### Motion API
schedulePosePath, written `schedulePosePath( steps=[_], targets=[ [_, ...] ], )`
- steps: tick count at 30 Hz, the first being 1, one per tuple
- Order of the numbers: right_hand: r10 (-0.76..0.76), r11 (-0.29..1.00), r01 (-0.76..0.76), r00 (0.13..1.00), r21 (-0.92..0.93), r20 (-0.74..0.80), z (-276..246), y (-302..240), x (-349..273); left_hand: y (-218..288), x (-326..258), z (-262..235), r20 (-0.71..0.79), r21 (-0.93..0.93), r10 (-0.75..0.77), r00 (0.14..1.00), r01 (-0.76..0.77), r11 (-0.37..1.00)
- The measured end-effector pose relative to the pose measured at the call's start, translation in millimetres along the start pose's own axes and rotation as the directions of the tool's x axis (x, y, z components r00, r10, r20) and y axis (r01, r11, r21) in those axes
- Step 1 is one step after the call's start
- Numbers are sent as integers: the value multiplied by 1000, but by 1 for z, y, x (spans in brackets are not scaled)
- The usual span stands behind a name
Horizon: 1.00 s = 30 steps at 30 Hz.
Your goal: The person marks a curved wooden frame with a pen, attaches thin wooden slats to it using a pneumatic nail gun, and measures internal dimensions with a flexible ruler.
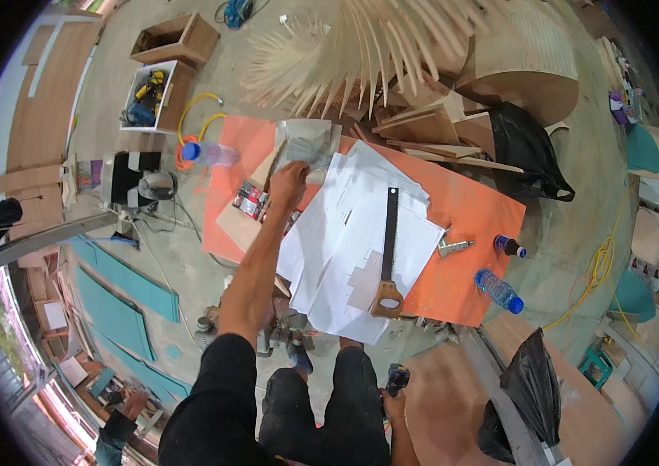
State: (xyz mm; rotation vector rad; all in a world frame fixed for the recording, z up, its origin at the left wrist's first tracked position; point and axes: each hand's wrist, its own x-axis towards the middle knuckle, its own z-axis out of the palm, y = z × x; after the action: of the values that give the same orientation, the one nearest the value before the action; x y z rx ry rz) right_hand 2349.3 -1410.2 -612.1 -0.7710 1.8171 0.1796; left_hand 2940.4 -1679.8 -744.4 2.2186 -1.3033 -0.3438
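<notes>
My left hand (pixel 289 185) reaches over the orange tabletop (pixel 453 287), its fingers bent together at the lower edge of a clear plastic bag (pixel 310 140). What lies between those fingers is hidden. Down beside my right leg, my right hand (pixel 394 405) is closed around a cordless drill (pixel 398 378), black and only partly visible. White paper sheets (pixel 329 256) with printed lines spread across the table's middle. On them rests a handsaw (pixel 390 241) with a wooden handle toward me. Small red-and-black packets (pixel 250 200) lie next to my left forearm.
One water bottle (pixel 211 154) lies at the table's far left; another bottle (pixel 499 291) and a small dark bottle (pixel 509 246) are at the right. A metal tool fitting (pixel 455 247) lies nearby. Wood offcuts (pixel 438 128) and a black bag (pixel 527 151) crowd the far side.
</notes>
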Motion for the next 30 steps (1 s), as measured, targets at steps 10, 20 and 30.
schedulePosePath(
  steps=[10,20,30],
  targets=[
    [-120,988,125,991,89,-52,-6,20,-30,92,-87,-90,-48,-797,-451,891,238,555],
    [-460,880,440,884,-180,-86,7,75,-5,-15,-40,-18,-46,-686,-725,687,506,523],
    [-178,973,174,984,-152,-16,-14,102,11,-132,9,99,-134,-630,-669,731,458,627]
  ],
)
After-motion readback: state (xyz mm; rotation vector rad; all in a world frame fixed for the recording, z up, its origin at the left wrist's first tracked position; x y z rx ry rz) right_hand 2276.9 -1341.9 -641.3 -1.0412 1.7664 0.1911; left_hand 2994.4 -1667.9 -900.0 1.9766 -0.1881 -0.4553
